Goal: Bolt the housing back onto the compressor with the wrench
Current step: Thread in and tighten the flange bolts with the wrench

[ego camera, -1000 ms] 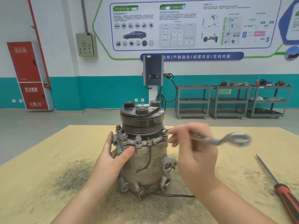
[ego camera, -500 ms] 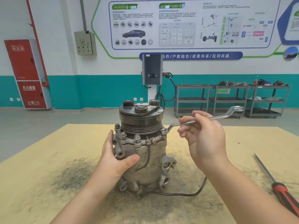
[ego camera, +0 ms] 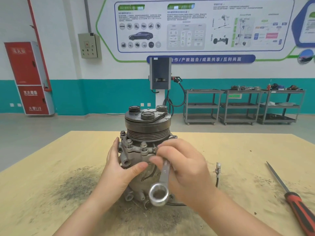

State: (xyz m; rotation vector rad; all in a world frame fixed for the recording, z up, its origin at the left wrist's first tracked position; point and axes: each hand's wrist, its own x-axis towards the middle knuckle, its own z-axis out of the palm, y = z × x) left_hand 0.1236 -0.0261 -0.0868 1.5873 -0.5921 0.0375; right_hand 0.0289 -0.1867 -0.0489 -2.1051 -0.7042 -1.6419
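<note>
Workshop surface [ego camera: 51,167]: left hand [ego camera: 119,169] steadies the compressor [ego camera: 146,133], right hand [ego camera: 185,167] clasps the wrench [ego camera: 164,174] mid-tightening; next, reseat it on a bolt [ego camera: 144,144].

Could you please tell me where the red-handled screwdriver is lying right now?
In the head view, the screwdriver lies on the wooden table at the far right, beyond the right hand and well clear of the compressor.

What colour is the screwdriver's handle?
Red with black, seen on the screwdriver at the lower right of the head view.
</note>
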